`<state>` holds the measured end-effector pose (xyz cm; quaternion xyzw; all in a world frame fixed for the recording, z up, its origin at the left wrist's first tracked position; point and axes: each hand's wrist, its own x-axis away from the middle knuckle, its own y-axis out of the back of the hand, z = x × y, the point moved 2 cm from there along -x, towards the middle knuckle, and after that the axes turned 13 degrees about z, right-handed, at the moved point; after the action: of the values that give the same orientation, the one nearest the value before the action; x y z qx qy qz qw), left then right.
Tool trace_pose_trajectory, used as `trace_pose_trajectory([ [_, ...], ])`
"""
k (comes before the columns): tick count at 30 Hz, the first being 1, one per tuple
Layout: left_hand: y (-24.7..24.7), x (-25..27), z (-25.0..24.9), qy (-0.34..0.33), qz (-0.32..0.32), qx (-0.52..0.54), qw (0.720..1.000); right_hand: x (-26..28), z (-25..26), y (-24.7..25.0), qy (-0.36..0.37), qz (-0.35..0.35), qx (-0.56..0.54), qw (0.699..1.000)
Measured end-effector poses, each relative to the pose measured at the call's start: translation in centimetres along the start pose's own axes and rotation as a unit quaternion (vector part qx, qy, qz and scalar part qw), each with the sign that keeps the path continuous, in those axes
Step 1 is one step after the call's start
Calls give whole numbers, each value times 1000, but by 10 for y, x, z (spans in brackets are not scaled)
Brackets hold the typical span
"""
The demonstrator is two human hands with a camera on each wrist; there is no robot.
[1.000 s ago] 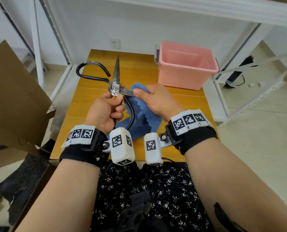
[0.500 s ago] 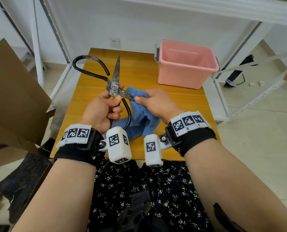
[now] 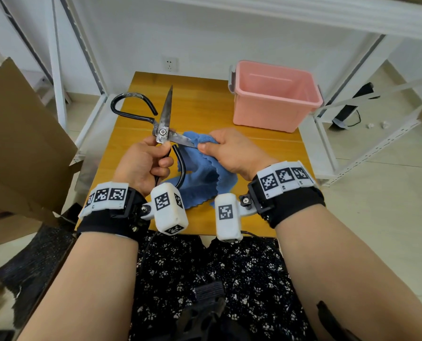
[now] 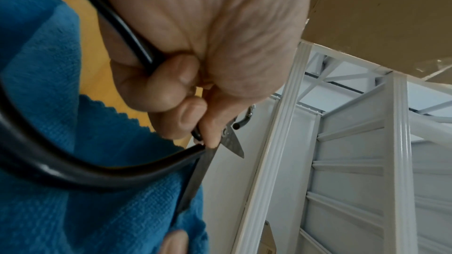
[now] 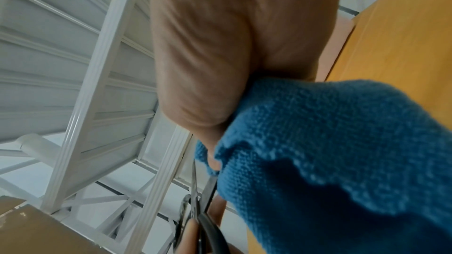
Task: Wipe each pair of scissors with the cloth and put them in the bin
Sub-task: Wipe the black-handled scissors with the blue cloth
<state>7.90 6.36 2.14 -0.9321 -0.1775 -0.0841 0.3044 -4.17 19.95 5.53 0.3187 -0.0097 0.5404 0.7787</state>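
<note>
Above the worktop, open scissors are gripped near the pivot by the left hand; one blade is pinched through the cloth by the right hand. Fingers could be nicked if the cloth slips off the edge.

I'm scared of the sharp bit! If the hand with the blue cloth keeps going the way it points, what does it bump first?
Probably the scissors: the right hand, pinching the cloth on one blade, points toward the pivot and left hand.
</note>
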Motion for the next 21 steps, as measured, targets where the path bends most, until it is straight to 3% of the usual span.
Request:
trace_pose_trajectory([
  [5, 5, 2, 3, 7, 13, -47, 999, 6, 3, 16, 2, -21, 22, 1000],
  [9, -1, 3, 7, -3, 22, -10, 1000, 7, 5, 26, 2, -24, 27, 999],
  [14, -3, -3, 11, -13, -21, 13, 1000, 0, 1, 24, 10, -59, 6, 998],
  [21, 2, -3, 11, -22, -39, 25, 999, 0, -18, 35, 3, -117, -234, 965],
])
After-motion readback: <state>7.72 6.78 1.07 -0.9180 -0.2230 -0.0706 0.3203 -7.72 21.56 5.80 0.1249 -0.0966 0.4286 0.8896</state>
